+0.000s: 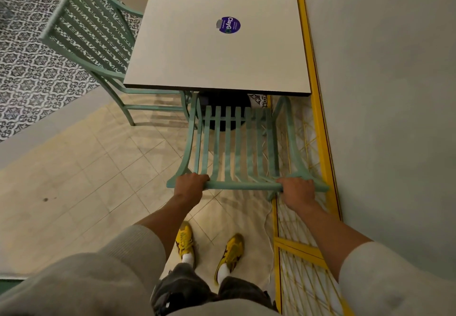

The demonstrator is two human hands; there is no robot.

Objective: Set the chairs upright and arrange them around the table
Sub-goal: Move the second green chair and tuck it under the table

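Green slatted metal forms the near chair [237,147], which stands upright at the near edge of the table [217,51], its seat tucked beneath the tabletop and its backrest facing the person. The left hand [190,183] is clamped over the left end of the backrest's top rail, fingers wrapped around the bar. The right hand [297,188] is clamped on the same rail near its right end, fingers likewise curled over it. Both forearms extend from light-coloured sleeves.

A second green chair [91,36] stands upright at the table's left side, its slatted back turned toward the patterned tile floor [27,68] and its seat pushed under the tabletop edge. The two chairs are near each other at the table's near-left corner (whether their frames touch cannot be determined).

The table has a pale square top with a dark edge band and a round purple sticker [229,25] near its centre. Its right edge runs just beside a yellow lattice partition [306,254] along a grey wall [382,93]. Cream floor tiles [74,187] lie beneath the near chair, and the person's yellow shoes [209,249] stand on them behind it.
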